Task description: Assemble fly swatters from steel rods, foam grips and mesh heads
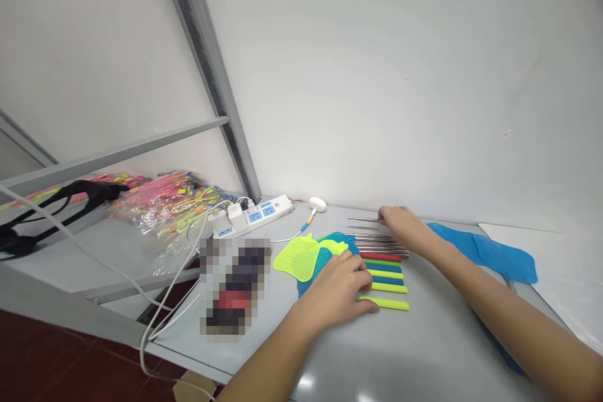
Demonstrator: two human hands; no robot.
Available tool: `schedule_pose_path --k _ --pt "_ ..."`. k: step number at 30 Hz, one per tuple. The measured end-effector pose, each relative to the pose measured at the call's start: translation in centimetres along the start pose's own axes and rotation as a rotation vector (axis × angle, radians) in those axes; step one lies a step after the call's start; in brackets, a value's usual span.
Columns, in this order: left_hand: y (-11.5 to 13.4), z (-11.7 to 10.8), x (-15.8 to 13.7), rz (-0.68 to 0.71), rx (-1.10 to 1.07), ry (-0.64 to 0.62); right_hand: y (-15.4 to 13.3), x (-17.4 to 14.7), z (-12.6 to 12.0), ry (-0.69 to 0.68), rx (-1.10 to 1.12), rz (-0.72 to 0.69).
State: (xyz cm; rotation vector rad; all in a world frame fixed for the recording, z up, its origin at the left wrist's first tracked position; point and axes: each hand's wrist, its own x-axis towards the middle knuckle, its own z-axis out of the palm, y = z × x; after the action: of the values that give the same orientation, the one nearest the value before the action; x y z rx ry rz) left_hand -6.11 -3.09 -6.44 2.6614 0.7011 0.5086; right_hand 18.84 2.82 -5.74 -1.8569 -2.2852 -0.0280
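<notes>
R hand (396, 223): fingers pinched together on one thin metal rod (362, 219), rod's tip pointing to approx 9 o'clock, held just beyond the other rods. L hand (340, 289): palm down, half-open, fingers loosely curled, thumb apart, over the mesh swatter heads (296, 257) & touching the coloured handles (389, 304); can't tell if it grips any.

From L hand: mesh heads overlap at 10–11 o'clock, yellow-green w/ blue; handles lie side by side at 1–3 o'clock, red at far end, then green, blue & yellow-green. Bundle of metal rods (381, 244) at 1–2 o'clock, just past the red handle, partly under R hand. All on the grey desk (438, 333).

Further out: pixelated item (235, 292) at 9 o'clock, any print masked. White power strip (282, 205) w/ blue socket panels at 10 o'clock, plugs in; lettering too small to read. Small white case (317, 204) w/ cable at 11 o'clock, nr wall. Clear plastic bags (174, 201) of pink/yellow pcs, well apart, at approx 10 o'clock; black strap (70, 201) beside.

From R hand: blue mesh pcs (480, 248) at 3–4 o'clock, white sheet (556, 264) beyond.
</notes>
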Motion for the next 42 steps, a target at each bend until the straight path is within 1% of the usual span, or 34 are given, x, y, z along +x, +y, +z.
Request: schedule_pose_path --k 3,6,8,10,13,15,16,17,19,21,23,25,28,32,37,42 --pt "0.1 0.1 0.0 0.023 0.007 -0.012 -0.6 -2.4 -2.2 0.094 0.03 0.082" --pt "0.4 0.3 0.0 0.039 0.059 -0.008 -1.8 -6.2 -4.0 0.203 0.101 0.192" --pt "0.7 0.5 -0.2 0.042 0.115 0.0 -2.6 -9.5 -4.5 0.325 0.312 0.255" --pt "1.2 0.7 -0.6 0.034 0.161 -0.001 -3.2 -13.0 -4.3 0.395 0.476 0.324" --pt "2.2 1.1 -1.9 0.008 0.161 0.005 -3.9 -17.7 -3.2 0.429 0.782 0.443" --pt "3.1 1.5 -3.0 -0.016 0.128 0.016 -4.4 -19.9 -2.1 0.45 0.987 0.475" --pt "3.5 1.7 -3.5 -0.029 0.11 0.021 -4.7 -20.7 -1.6 0.472 1.086 0.468" --pt "3.9 2.0 -4.0 -0.042 0.09 0.023 -5.0 -21.4 -1.0 0.522 1.173 0.456" --pt "4.5 2.5 -4.8 -0.079 0.041 0.028 -5.7 -22.1 0.1 0.641 1.294 0.451" --pt "4.9 2.9 -5.5 -0.156 -0.023 0.039 -6.4 -22.4 1.1 0.702 1.365 0.524" --pt "4.9 3.3 -6.0 -0.237 -0.094 0.033 -7.1 -22.4 1.9 0.632 1.439 0.646" --pt "4.9 3.4 -6.2 -0.27 -0.151 0.005 -7.6 -22.3 2.2 0.614 1.469 0.674" --pt "4.8 3.4 -6.1 -0.253 -0.182 -0.038 -7.9 -22.3 2.0 0.647 1.508 0.599" --pt "4.8 3.3 -5.8 -0.237 -0.155 -0.051 -7.9 -22.5 1.6 0.65 1.591 0.507" --pt "4.7 3.5 -5.8 -0.211 -0.125 -0.053 -8.0 -22.7 1.6 0.58 1.589 0.44" --pt "4.6 3.3 -6.0 -0.192 -0.111 -0.067 -8.0 -22.5 1.9 0.532 1.587 0.416"
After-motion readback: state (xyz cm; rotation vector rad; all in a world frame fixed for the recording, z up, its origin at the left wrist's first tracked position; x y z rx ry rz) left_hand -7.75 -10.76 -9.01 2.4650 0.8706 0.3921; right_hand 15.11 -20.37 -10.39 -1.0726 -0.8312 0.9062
